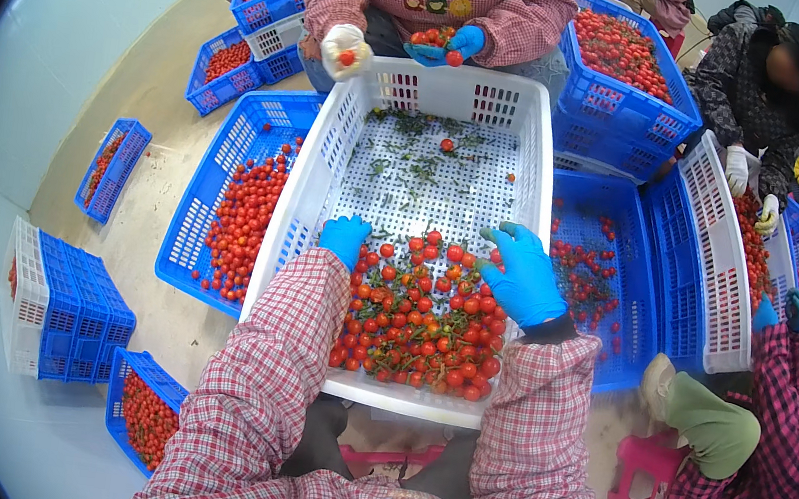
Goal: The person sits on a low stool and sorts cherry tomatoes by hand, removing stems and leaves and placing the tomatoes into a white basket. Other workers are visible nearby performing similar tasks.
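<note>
Before me stands a white plastic crate (308, 184) with cherry tomatoes (435, 322) heaped in its near half, mixed with green stems. Loose leaf scraps (421, 169) and a few tomatoes lie on its perforated far floor. My left hand (345, 239), in a blue glove, is over the crate's left part at the edge of the heap; its fingertips point away from me, and whether it holds anything is hidden. My right hand (523, 277), also blue-gloved, is at the right side above the tomatoes, fingers spread and curved, touching or close to a tomato at the fingertips.
A co-worker opposite holds tomatoes in a blue-gloved hand (445, 47) and one in a white-gloved hand (346, 53). Blue crates with tomatoes flank mine at left (184, 221) and right (637, 311). More co-workers, stacked crates (84, 314) and a pink stool (646, 471) stand around.
</note>
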{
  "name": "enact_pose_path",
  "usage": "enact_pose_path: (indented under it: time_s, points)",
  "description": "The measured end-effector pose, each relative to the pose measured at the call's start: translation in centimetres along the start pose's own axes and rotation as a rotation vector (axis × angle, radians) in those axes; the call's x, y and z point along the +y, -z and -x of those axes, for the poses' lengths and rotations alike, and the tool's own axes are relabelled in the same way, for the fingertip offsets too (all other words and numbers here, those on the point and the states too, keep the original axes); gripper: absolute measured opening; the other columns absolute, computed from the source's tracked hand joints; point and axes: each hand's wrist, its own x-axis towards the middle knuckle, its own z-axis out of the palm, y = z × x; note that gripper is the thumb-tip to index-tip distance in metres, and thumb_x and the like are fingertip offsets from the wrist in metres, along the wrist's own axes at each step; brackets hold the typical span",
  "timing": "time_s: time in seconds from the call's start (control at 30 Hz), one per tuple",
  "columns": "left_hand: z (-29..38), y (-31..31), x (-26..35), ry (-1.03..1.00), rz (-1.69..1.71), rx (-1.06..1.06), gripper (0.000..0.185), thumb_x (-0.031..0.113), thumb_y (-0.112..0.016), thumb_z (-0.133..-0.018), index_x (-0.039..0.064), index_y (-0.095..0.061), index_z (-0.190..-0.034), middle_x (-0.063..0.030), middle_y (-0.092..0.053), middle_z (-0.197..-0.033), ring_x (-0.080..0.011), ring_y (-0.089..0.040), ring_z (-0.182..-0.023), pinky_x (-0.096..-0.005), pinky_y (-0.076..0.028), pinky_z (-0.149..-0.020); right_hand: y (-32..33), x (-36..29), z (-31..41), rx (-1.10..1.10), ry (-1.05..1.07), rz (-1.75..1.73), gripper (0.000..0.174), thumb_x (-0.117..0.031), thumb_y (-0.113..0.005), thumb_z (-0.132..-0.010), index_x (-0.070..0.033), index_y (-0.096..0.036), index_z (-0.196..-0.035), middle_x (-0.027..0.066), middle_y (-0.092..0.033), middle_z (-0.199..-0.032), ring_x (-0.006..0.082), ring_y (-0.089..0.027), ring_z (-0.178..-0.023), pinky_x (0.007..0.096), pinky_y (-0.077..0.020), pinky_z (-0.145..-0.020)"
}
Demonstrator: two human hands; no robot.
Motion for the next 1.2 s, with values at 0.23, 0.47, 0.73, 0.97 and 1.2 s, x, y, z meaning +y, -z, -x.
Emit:
enact_pose_path:
  time_s: [0.23, 0.47, 0.73, 0.97, 1.2]
  points:
    - [0.9, 4.1, 0.4, 0.112, 1.127, 0.330, 0.028, 0.010, -0.060, -0.079, 0.007, -0.056, -0.107, -0.0107, -0.061, -0.100, -0.0205, -0.059, -0.089, -0.0304, -0.047, -0.078, -0.2, -1.7, -0.6, 0.049, 0.072, -0.055, 0.033, -0.018, -0.061, -0.076, -0.009, -0.054, -0.106, 0.0136, -0.052, -0.105, 0.0307, -0.049, -0.099, 0.0395, -0.0423, -0.084]
    - [8.0, 12.6, 4.7, -0.057, 2.159, 0.028, 0.038, 0.010, -0.060, -0.081, 0.000, -0.047, -0.116, -0.0112, -0.055, -0.109, -0.0223, -0.057, -0.097, -0.0321, -0.048, -0.081, -0.8, -7.1, -1.6, 0.074, 0.107, -0.737, 0.043, -0.002, -0.058, -0.077, -0.012, -0.052, -0.118, 0.0044, -0.049, -0.107, 0.0126, -0.051, -0.094, 0.0243, -0.0432, -0.076]
    - [9.0, 12.7, 6.5, 0.029, 2.150, 0.009, 0.030, 0.014, -0.059, -0.082, 0.001, -0.049, -0.107, -0.0093, -0.056, -0.099, -0.0185, -0.059, -0.086, -0.0304, -0.049, -0.074, -3.9, -8.3, -1.6, 0.092, 0.075, -0.606, 0.038, -0.002, -0.062, -0.073, -0.007, -0.054, -0.110, 0.0038, -0.054, -0.098, 0.0129, -0.051, -0.082, 0.0226, -0.0426, -0.067]
    - [9.1, 12.5, 5.5, -0.007, 1.936, 0.211, 0.017, 0.011, -0.063, -0.079, 0.004, -0.058, -0.093, -0.0040, -0.061, -0.085, -0.0103, -0.056, -0.075, -0.0225, -0.046, -0.067, -5.2, -8.7, -1.4, 0.053, -0.069, -0.767, 0.034, -0.007, -0.062, -0.076, -0.003, -0.053, -0.108, 0.0063, -0.056, -0.095, 0.0140, -0.054, -0.083, 0.0252, -0.0452, -0.071]
    - [8.8, 11.5, 5.0, -0.014, 1.688, 0.267, 0.018, 0.007, -0.064, -0.077, 0.003, -0.059, -0.094, -0.0038, -0.062, -0.086, -0.0102, -0.056, -0.076, -0.0229, -0.046, -0.069, -5.2, -7.2, -1.8, -0.009, -0.403, -1.401, 0.031, -0.015, -0.051, -0.086, -0.001, -0.047, -0.113, 0.0102, -0.057, -0.102, 0.0160, -0.058, -0.086, 0.0236, -0.0446, -0.069]
